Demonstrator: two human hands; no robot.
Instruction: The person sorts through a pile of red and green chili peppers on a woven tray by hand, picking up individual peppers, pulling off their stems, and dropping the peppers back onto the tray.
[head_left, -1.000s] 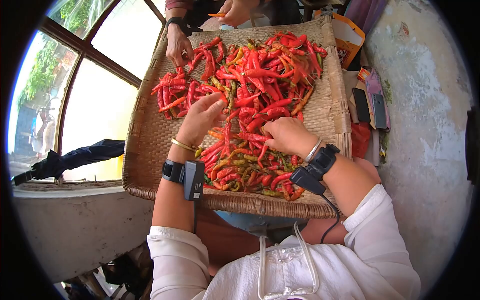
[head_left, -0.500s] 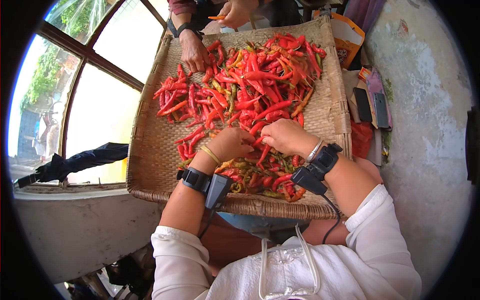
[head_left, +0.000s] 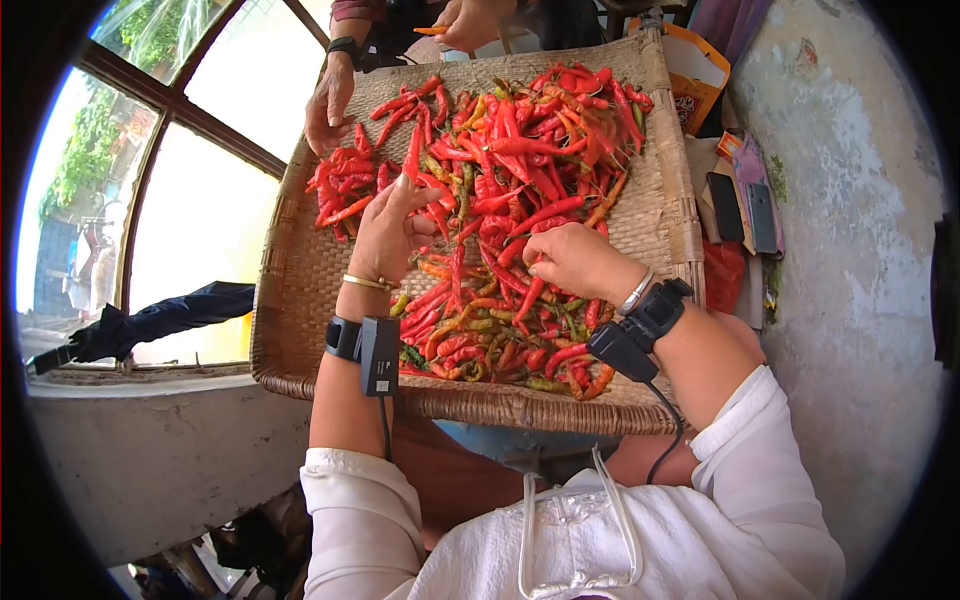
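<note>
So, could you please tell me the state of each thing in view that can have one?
Left hand: fingers partly curled, grip unclear
Right hand: fingers bent inward, grip unclear
Peppers: heaped loosely, mostly red
Woven tray: partly covered with peppers
Dark umbrella: folded
Black phone: no lit screen showing
Co-worker's hand: fingers bent at tray rim
Co-worker's other hand: holding an orange pepper

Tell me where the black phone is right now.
In the head view, the black phone lies toward the right side, just beyond the right edge of the woven tray and immediately left of the grey phone.
</note>
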